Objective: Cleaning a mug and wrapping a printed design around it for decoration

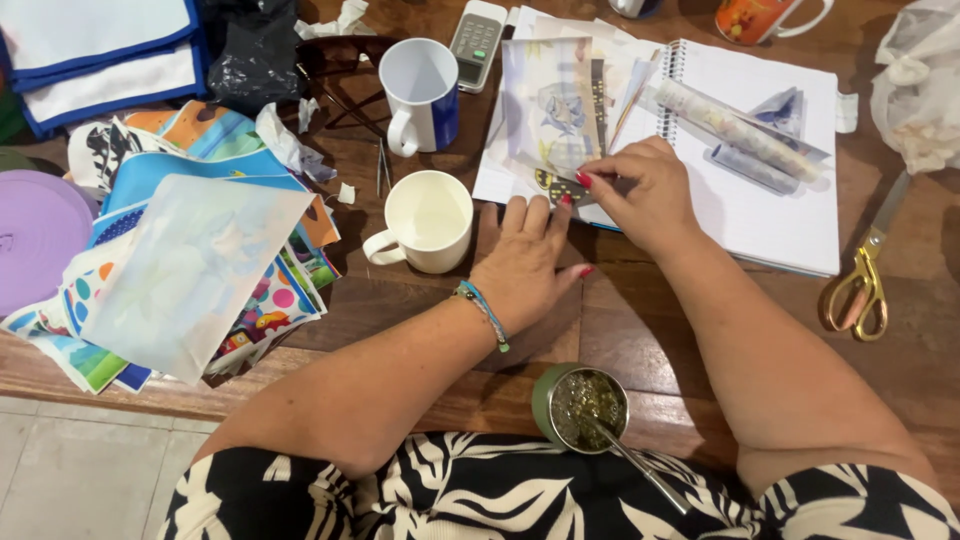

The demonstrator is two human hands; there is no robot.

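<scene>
My left hand (528, 258) lies flat on the wooden table, fingertips pressing the near edge of a printed paper sheet (548, 110) with a pale blue and yellow picture. My right hand (640, 190) pinches a small dark patterned piece (556, 186) at that sheet's lower edge, thumb and forefinger closed on it. The sheet rests on a stack of white papers beside an open spiral notebook (790, 215). A beaded bracelet is on my left wrist.
A cream mug (425, 222) stands left of my left hand, a white and blue mug (420, 95) behind it. Colourful papers (190, 260) are piled at left. Gold scissors (865, 275) lie at right. A green cup with herbs and a metal straw (585, 405) stands near me.
</scene>
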